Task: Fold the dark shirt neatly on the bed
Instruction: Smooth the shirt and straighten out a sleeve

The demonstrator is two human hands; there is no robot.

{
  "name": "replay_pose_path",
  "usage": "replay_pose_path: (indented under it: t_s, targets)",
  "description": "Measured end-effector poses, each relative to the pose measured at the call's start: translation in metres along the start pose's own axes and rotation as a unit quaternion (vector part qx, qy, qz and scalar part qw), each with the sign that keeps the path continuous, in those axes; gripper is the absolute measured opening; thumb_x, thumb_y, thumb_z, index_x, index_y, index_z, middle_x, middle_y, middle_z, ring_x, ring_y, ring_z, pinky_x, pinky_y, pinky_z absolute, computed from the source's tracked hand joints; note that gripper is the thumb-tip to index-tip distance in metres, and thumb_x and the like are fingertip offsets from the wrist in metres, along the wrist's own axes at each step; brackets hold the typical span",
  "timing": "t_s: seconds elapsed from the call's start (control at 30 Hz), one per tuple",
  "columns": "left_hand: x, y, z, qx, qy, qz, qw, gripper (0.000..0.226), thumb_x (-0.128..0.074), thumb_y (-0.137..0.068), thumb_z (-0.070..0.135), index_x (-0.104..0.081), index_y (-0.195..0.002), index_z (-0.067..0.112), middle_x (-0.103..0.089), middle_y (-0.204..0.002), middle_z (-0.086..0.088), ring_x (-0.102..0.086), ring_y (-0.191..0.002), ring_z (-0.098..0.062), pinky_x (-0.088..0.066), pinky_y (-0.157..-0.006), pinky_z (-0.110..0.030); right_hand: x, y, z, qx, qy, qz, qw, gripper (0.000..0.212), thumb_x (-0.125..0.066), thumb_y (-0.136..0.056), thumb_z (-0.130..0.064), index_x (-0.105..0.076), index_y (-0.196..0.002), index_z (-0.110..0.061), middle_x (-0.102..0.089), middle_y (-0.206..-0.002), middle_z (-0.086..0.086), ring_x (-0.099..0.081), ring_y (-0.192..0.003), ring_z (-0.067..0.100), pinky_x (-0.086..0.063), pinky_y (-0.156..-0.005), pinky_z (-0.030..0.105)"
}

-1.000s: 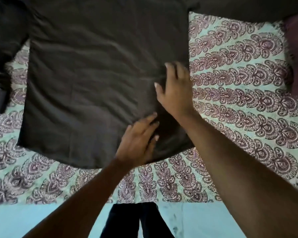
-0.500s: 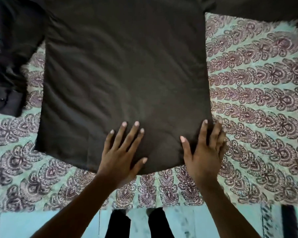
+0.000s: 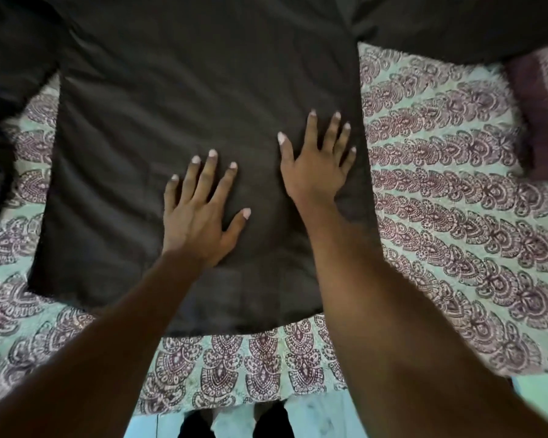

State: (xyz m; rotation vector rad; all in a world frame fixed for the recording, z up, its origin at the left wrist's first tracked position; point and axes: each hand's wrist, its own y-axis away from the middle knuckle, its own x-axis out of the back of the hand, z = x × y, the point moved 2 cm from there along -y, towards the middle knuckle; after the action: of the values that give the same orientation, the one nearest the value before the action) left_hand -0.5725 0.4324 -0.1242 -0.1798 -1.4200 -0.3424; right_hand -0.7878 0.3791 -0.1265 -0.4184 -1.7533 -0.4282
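Both my grips flat on the dark shirt.
Left grip and right grip are released, fingers spread, pressing it onto the bed.

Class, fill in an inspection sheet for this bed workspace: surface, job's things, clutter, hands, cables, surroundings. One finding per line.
Surface: patterned bedsheet, maroon motifs on pale green, covering the bed.
Job's things: dark shirt spread flat, hem nearest the person, sleeves out to both sides, not yet folded.
Clutter: maroon cloth at the right edge of the bed.
Hands: left hand and right hand lie flat on the shirt, fingers spread.
Cables: nothing seen.
Surroundings: pale floor below the bed edge.
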Motion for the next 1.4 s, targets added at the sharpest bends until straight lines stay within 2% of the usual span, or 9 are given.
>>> replay_pose_path:
  t_s: [0.23,0.43,0.57,0.7,0.77,0.87,1.0,1.2,1.4]
  targets:
    - [0.000,0.110,0.013,-0.038,-0.001,-0.045,0.998,0.075,-0.042,-0.098,0.063,-0.023,-0.165,0.034,-0.006,-0.176,-0.002,-0.014,-0.161,-0.030,-0.020,-0.124,-0.058,0.016,0.163,0.077,-0.051,0.046,0.005,0.998,0.079,-0.033,-0.101,-0.073,-0.018,-0.166,-0.030,-0.010,-0.175,0.006,-0.013,-0.160,0.030,-0.020,-0.125,0.057]
    - [0.007,0.140,0.001,-0.024,0.048,0.004,0.999,0.060,-0.054,-0.095,0.053,-0.059,-0.143,0.017,-0.040,-0.165,-0.007,-0.042,-0.147,-0.033,-0.034,-0.113,-0.055,0.030,0.186,0.092,-0.019,0.042,-0.004,0.999,0.084,-0.038,-0.102,-0.067,-0.019,-0.165,-0.016,-0.003,-0.174,0.014,-0.001,-0.161,0.034,-0.013,-0.127,0.061]
    - [0.016,0.079,-0.021,0.041,0.040,0.030,0.998,0.067,-0.048,-0.098,0.059,-0.047,-0.152,0.019,-0.025,-0.171,-0.006,-0.024,-0.158,-0.031,-0.026,-0.120,-0.054,0.029,0.134,0.051,0.075,0.028,-0.004,0.997,0.078,-0.036,-0.102,-0.069,-0.015,-0.166,-0.029,0.007,-0.174,0.012,0.008,-0.160,0.037,-0.010,-0.127,0.059]
    - [0.018,0.074,-0.068,0.077,0.002,0.021,0.997,0.074,-0.038,-0.097,0.069,-0.032,-0.161,0.032,-0.010,-0.175,-0.001,-0.012,-0.161,-0.029,-0.017,-0.124,-0.057,0.011,0.114,0.037,0.069,0.042,-0.027,0.996,0.076,-0.031,-0.099,-0.075,-0.017,-0.164,-0.039,0.004,-0.175,0.007,0.005,-0.161,0.034,-0.013,-0.127,0.060]
    - [0.019,0.100,-0.090,0.118,0.022,0.009,0.993,0.076,-0.034,-0.096,0.070,-0.025,-0.164,0.037,-0.007,-0.176,0.000,-0.013,-0.161,-0.032,-0.018,-0.124,-0.059,0.008,0.127,0.051,0.006,0.045,-0.005,0.999,0.075,-0.030,-0.099,-0.077,-0.019,-0.163,-0.041,-0.005,-0.175,0.008,-0.003,-0.161,0.033,-0.016,-0.126,0.059]
    - [0.021,0.149,-0.107,0.151,0.055,-0.011,0.987,0.079,-0.031,-0.094,0.071,-0.022,-0.165,0.037,-0.002,-0.176,0.002,-0.011,-0.161,-0.033,-0.019,-0.126,-0.059,0.013,0.169,0.077,-0.079,0.055,0.036,0.995,0.078,-0.034,-0.101,-0.073,-0.025,-0.164,-0.028,-0.019,-0.172,0.016,-0.019,-0.157,0.039,-0.024,-0.123,0.059]
    - [0.025,0.189,-0.108,0.189,0.080,-0.021,0.979,0.081,-0.037,-0.091,0.070,-0.024,-0.164,0.036,-0.003,-0.176,0.004,-0.008,-0.162,-0.029,-0.017,-0.124,-0.065,0.023,0.197,0.085,-0.103,0.080,0.020,0.991,0.086,-0.034,-0.102,-0.069,-0.021,-0.164,-0.012,-0.018,-0.170,0.022,-0.015,-0.158,0.041,-0.022,-0.122,0.064]
    - [0.028,0.129,-0.134,0.143,0.083,0.013,0.986,0.065,-0.037,-0.104,0.053,-0.025,-0.164,0.030,-0.004,-0.176,0.001,-0.006,-0.162,-0.030,-0.016,-0.125,-0.059,0.008,0.158,-0.029,0.142,0.072,-0.018,0.987,0.075,-0.035,-0.103,-0.065,-0.019,-0.165,-0.026,0.001,-0.174,0.014,0.003,-0.160,0.037,-0.002,-0.127,0.056]
    - [0.021,0.166,-0.149,0.146,0.091,-0.004,0.985,0.058,-0.033,-0.108,0.039,-0.026,-0.165,0.029,-0.013,-0.175,0.004,-0.013,-0.161,-0.020,-0.024,-0.125,-0.054,-0.025,0.237,-0.100,0.381,0.103,-0.133,0.909,0.077,-0.034,-0.101,-0.068,-0.013,-0.166,-0.032,0.003,-0.175,0.009,0.002,-0.161,0.032,-0.015,-0.121,0.066]
